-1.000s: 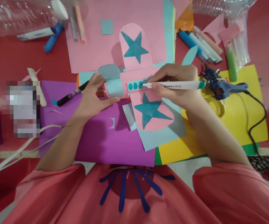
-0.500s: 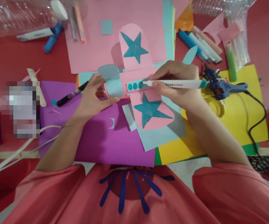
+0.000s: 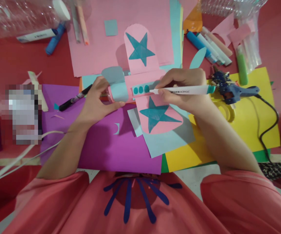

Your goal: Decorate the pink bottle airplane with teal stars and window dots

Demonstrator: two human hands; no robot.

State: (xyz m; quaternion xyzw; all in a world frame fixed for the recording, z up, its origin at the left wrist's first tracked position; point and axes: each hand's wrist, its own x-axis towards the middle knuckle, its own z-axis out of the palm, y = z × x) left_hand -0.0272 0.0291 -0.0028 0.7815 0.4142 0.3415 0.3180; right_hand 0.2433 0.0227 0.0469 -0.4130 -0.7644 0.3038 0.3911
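- Head view, centre of the frame: the right hand [image 3: 186, 89] grips a white marker [image 3: 179, 90] in a writing pinch, its teal tip set on a pale blue strip [image 3: 145, 89] just right of three teal dots [image 3: 141, 89].
- Left of centre, the left hand [image 3: 98, 104] pinches the paper plane [image 3: 142, 87] at its curled blue end [image 3: 117, 85], thumb below and fingers curled over the top.
- Risk, as a judgement: the plane is light paper over a slippery stack of sheets — if the left-hand pinch loosens, the strip could slide under the tip and smear a dot.
- Wet ink is another hazard; the heel of the right hand lies close to the lower wing [image 3: 158, 113] and could drag colour across it.
- Pressing hard may dent the hollow body, since it looks like rolled card.
- Materials: matte pink wings with rounded ends, each bearing a streaky teal star; flat purple paper [image 3: 101, 146] and yellow paper [image 3: 252, 130] below.
- Right of the marker, a blue glue gun [image 3: 235, 92] with a black cord lies on the yellow sheet — hard plastic.
- Upper right, capped pens [image 3: 211, 45] lie loose; a black pen [image 3: 76, 97] rests left of the left hand.
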